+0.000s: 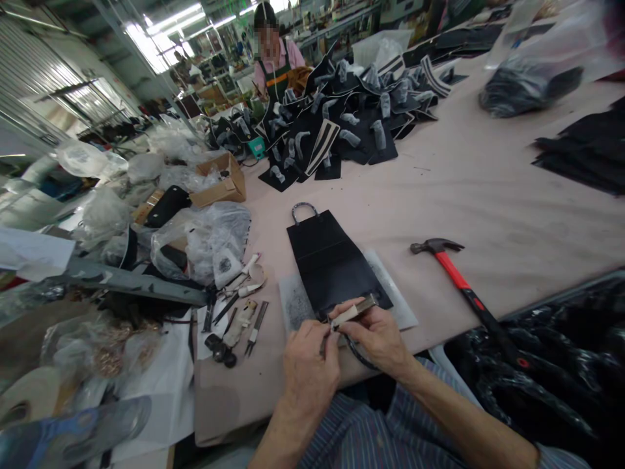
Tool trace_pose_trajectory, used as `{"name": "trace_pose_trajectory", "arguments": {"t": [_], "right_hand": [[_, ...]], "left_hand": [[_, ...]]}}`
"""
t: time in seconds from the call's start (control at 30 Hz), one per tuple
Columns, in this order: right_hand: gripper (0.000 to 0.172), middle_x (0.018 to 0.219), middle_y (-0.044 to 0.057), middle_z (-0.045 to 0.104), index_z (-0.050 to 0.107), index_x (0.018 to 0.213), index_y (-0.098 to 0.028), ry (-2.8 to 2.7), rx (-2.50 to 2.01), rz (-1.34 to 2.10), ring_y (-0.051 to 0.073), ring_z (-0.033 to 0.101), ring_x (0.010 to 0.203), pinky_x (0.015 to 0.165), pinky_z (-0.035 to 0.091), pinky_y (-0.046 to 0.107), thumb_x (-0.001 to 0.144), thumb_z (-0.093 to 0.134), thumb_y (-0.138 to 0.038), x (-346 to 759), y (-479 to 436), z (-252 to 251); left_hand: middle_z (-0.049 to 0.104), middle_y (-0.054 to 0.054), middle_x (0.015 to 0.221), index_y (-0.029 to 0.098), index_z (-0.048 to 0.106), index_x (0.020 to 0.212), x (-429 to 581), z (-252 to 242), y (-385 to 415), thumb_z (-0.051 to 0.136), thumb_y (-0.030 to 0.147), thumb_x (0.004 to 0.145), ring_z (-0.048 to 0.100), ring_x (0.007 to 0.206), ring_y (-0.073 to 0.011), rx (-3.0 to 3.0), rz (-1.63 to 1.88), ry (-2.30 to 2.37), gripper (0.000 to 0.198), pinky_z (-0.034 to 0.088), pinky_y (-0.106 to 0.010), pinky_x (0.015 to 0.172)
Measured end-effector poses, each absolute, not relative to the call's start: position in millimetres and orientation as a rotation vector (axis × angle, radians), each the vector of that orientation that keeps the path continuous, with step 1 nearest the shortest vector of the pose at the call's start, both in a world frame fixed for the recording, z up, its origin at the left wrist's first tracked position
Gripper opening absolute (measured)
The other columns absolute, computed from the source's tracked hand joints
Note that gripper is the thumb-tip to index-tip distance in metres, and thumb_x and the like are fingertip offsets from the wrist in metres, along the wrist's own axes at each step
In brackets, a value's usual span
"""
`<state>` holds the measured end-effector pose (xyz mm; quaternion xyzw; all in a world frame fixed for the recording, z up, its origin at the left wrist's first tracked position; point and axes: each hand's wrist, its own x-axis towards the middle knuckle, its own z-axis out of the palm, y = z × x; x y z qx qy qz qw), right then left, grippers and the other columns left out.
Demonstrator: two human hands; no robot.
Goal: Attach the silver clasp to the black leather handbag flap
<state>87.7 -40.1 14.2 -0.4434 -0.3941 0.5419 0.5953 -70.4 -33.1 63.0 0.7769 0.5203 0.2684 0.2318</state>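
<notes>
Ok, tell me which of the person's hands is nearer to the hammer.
Right. The right hand is to the left of the hammer, apart from it; the left hand is farther left, beyond the right hand.

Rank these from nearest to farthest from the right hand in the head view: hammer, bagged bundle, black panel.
1. Black panel: just ahead of the right hand.
2. Hammer: off to its right.
3. Bagged bundle: far ahead, upper right.

Curled left fingers [316, 331] beside right fingers [374, 319]
</notes>
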Motion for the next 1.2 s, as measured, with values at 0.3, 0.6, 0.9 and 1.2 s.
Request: {"name": "trace_pose_trajectory", "arguments": {"t": [0.3, 0.6, 0.9, 1.2], "right_hand": [[0.027, 0.062, -0.005, 0.059, 0.064, 0.082, -0.019, -0.849, -1.150, 1.437, 0.009, 0.048, 0.047, 0.043, 0.038, 0.021, 0.070, 0.080, -0.036, 77.3, -41.4, 22.4], [0.030, 0.060, -0.002, 0.063, 0.068, 0.086, -0.015, -0.764, -1.044, 1.589, 0.005, 0.041, 0.041, 0.045, 0.032, 0.022, 0.073, 0.075, -0.042, 66.4, -51.4, 38.8], [0.029, 0.068, 0.000, 0.066, 0.068, 0.087, -0.016, -0.832, -1.050, 1.598, 0.007, 0.047, 0.045, 0.048, 0.036, 0.022, 0.073, 0.074, -0.041, 65.7, -57.1, 37.9], [0.031, 0.058, -0.002, 0.063, 0.071, 0.090, -0.016, -0.779, -1.042, 1.623, 0.007, 0.045, 0.044, 0.049, 0.033, 0.023, 0.073, 0.075, -0.041, 64.4, -59.8, 33.9]], "left_hand": [[0.062, -0.003, 0.058, 0.016, 0.068, 0.065, -84.6, 78.8, -36.8, 0.064, 0.031, 0.084, 0.056, 0.059, -0.0164, 1.338, 0.680, 1.405, 0.024, 0.041, -0.026, 0.061], [0.058, 0.000, 0.055, 0.012, 0.064, 0.069, -101.4, 67.6, -51.7, 0.081, 0.055, 0.071, 0.049, 0.049, -0.0100, 0.888, 0.745, 1.235, 0.046, 0.040, -0.022, 0.054], [0.058, -0.001, 0.055, 0.011, 0.066, 0.070, -104.8, 67.2, -57.0, 0.084, 0.058, 0.068, 0.050, 0.053, -0.0099, 0.879, 0.737, 1.254, 0.050, 0.041, -0.022, 0.055], [0.060, -0.001, 0.056, 0.011, 0.066, 0.071, -107.5, 65.8, -60.7, 0.087, 0.055, 0.065, 0.051, 0.050, -0.0087, 0.773, 0.730, 1.187, 0.049, 0.040, -0.020, 0.052]]}}
